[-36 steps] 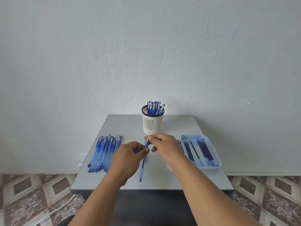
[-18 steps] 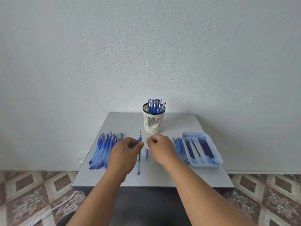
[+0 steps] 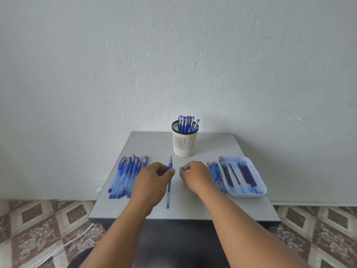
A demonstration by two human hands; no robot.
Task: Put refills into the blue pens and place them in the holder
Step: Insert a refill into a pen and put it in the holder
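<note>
The left hand pinches an uncapped blue pen between thumb and forefinger at the grip section. The pen stands nearly upright in the view, metal tip pointing away from the person toward the holder, rear end over the near part of the grey table. Whether the rear end touches the table cannot be told.

The right hand is curled, its thumb and fingertips pinching a small blue pen cap. The cap sits just beside the pen's grip section, apart from it.

The holder, a cream slotted cup with a dark rim, stands at the far centre of the table, close to the wall. It contains several capped blue pens, standing cap end up.

A row of capped blue pens lies on the left part of the table, caps away from the person; one further capped pen lies just beside the row, partly hidden by the left hand. On the right, a shallow white tray holds dark blue refills laid lengthwise. A few translucent blue pen barrels lie between the right hand and the tray.

No brand, label or writing is legible on any item. A white cable runs across the patterned floor tiles at lower left.
</note>
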